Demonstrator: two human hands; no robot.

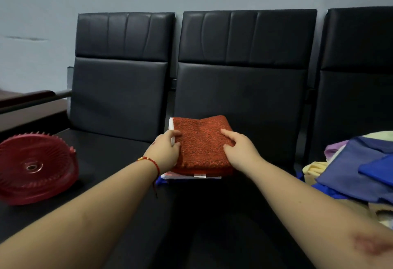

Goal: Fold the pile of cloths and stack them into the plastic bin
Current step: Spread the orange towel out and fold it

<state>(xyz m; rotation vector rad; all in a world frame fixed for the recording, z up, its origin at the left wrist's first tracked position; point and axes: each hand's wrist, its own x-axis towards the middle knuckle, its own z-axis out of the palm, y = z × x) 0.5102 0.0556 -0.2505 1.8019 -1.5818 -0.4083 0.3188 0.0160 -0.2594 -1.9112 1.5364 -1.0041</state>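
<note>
On seat: folded red towel [202, 147] lay atop stack.
Left hand [167, 151]: gripped towel's left edge.
Right hand [238, 149]: pinched towel's right side.

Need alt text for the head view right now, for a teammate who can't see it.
Both hands, left and right, grip a folded red towel atop a small stack of folded cloths on a black bench seat. An unfolded cloth pile lies to the right, a red fan to the left.

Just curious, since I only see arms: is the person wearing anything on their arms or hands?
Both forearms are bare, with no sleeves in view and no gloves. The left hand has a thin red string bracelet with small gold beads at the wrist, a loose end dangling. The right hand wears nothing; no rings are visible.
</note>
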